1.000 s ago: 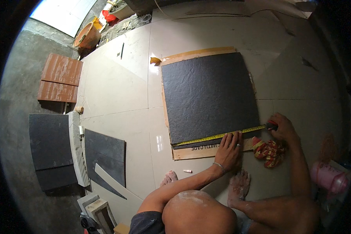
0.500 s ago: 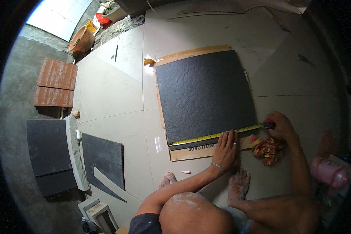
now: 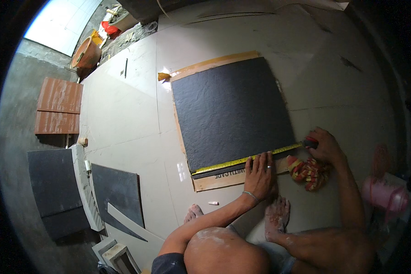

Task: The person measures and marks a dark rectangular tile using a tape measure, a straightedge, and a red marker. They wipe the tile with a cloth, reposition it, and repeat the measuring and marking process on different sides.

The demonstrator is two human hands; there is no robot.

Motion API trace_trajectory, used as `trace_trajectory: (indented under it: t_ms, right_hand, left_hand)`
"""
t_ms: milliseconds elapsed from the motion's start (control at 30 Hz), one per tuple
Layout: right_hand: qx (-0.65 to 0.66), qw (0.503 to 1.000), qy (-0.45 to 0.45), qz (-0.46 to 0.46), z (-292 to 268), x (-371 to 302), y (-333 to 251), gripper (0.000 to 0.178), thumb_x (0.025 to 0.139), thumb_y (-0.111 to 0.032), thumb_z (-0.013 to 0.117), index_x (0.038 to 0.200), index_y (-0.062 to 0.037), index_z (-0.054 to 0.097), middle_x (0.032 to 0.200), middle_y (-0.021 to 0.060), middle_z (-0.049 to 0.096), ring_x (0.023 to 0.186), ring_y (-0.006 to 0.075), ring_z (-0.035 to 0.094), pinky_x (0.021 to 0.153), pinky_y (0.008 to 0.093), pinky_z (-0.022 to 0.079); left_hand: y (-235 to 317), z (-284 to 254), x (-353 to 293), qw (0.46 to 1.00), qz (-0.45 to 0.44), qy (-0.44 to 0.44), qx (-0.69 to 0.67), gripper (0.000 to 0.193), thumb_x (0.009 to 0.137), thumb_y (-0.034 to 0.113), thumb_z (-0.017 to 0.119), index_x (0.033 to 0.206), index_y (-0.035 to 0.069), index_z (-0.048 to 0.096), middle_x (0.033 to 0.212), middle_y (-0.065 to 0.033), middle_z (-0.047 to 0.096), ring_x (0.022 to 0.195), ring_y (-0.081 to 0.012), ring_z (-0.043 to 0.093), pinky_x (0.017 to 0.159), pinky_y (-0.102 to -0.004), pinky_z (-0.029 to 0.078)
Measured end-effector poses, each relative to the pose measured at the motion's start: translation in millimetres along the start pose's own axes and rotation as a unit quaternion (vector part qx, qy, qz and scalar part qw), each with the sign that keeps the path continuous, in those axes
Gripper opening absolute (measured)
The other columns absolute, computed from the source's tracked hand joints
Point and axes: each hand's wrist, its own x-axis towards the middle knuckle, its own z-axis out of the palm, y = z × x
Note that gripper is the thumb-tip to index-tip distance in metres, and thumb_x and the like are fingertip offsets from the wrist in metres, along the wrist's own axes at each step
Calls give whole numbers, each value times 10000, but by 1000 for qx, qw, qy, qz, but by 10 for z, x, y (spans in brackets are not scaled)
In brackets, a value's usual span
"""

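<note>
A dark grey, rough-faced tile (image 3: 228,109) lies on a sheet of cardboard (image 3: 219,182). The yellow blade of a tape measure (image 3: 221,162) stretches across the tile close to its near edge, from the left edge past the right one. My right hand (image 3: 325,145) is closed around the red and black case at the blade's right end. My left hand (image 3: 259,176) rests flat, fingers stretched and their tips on the blade and tile edge. Below the right hand, a bunched red and yellow glove-like cloth (image 3: 309,173) lies on the floor.
Left of me are dark tile pieces (image 3: 116,189), a pale pointed strip (image 3: 123,221) and reddish-brown tiles (image 3: 59,107). A small white-and-pink stick (image 3: 213,203) lies near my feet. An orange bucket (image 3: 86,54) stands far left; a pink container (image 3: 386,196) is at right.
The view has shifted slightly, moving the scene a little left in the picture. The left fingers lie slightly further left along the blade; the right hand still grips the case.
</note>
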Motion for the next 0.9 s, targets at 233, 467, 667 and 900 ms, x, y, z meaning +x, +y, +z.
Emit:
trace_trajectory:
  t_ms: [233, 467, 667, 900]
  right_hand:
    - [45, 999, 25, 1, -4, -9, -41, 534, 715, -181, 868, 1206, -69, 690, 1159, 156, 647, 1070, 359, 680, 947, 464, 574]
    - [32, 999, 24, 16, 60, -35, 13, 558, 699, -189, 882, 1213, -78, 694, 1176, 156, 639, 1136, 366, 655, 997, 486, 553]
    - [36, 996, 84, -9, 146, -86, 8, 511, 697, -150, 849, 1174, -57, 691, 1145, 155, 627, 1092, 381, 628, 964, 471, 533]
    - [44, 994, 91, 45, 122, -164, -117, 505, 710, -129, 841, 1174, -14, 678, 1183, 175, 623, 1147, 393, 626, 990, 471, 536]
  left_hand:
    - [-16, 108, -7, 999, 12, 25, 16, 876, 880, 264, 645, 1609, -71, 293, 1546, -246, 424, 1456, -374, 400, 1240, -591, 218]
    - [-66, 179, -43, 996, 36, 11, 76, 1044, 813, 378, 758, 1636, -28, 259, 1598, -239, 359, 1504, -390, 323, 1264, -594, 144]
    - [-57, 206, -50, 1000, 16, 10, 15, 940, 841, 301, 665, 1613, -71, 276, 1572, -245, 407, 1493, -374, 368, 1266, -598, 162]
    - [-35, 181, -47, 999, 32, 16, 27, 907, 859, 323, 633, 1604, -75, 303, 1577, -240, 418, 1478, -386, 405, 1253, -607, 184]
